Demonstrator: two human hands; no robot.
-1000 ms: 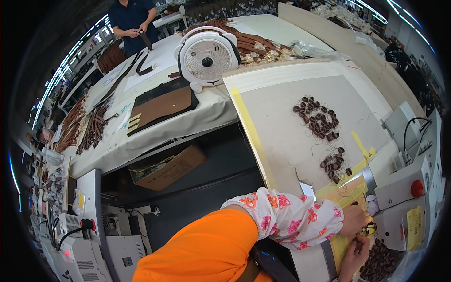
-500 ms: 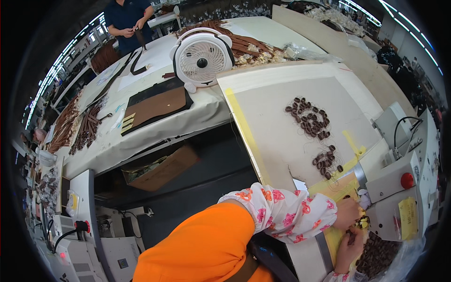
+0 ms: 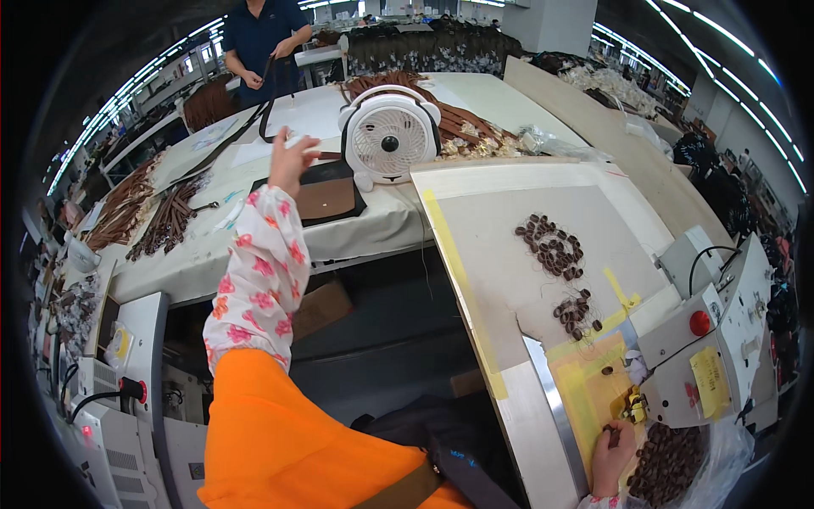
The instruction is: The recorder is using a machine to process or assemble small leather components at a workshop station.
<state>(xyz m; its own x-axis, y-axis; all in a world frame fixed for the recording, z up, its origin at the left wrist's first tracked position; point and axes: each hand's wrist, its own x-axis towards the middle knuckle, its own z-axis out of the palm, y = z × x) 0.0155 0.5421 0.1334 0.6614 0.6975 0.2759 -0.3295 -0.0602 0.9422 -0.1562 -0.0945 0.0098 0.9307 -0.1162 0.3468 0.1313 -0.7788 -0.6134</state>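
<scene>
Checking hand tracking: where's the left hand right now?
In the head view the left hand is raised, upper left of centre, over the cloth-covered table, just left of the white fan and above the brown leather piece. It holds nothing.

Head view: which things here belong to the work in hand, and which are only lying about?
In use:
right hand
small brown pieces
sewing machine
bag of brown pieces

Lying about:
white fan
brown straps
cardboard box
left hand, raised, holds nothing

Sewing machine (image 3: pixel 704 356) close beside right hand (image 3: pixel 612 445)
</scene>
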